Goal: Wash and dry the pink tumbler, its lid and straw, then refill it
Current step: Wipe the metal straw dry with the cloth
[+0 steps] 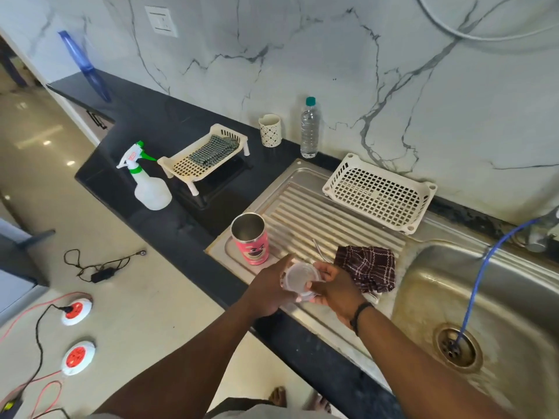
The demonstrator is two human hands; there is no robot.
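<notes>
Head view, looking down over the counter: both hands are together over the near edge of the steel drainboard (317,213), holding the clear lid (301,276) between them. The left hand (269,290) curls round its left rim, and the right hand (335,287) pinches the opposite side, so the lid lies roughly flat, face up. The pink tumbler (251,238) stands upright and open-mouthed on the drainboard just beyond and to the left of the hands, nearer the left one, its long axis vertical. A thin straw (319,249) seems to lie on the ribs just past the lid, beside the dark checked cloth (367,267). To my eye the lid goes onto the tumbler only by travelling forward-left and coming down level.
</notes>
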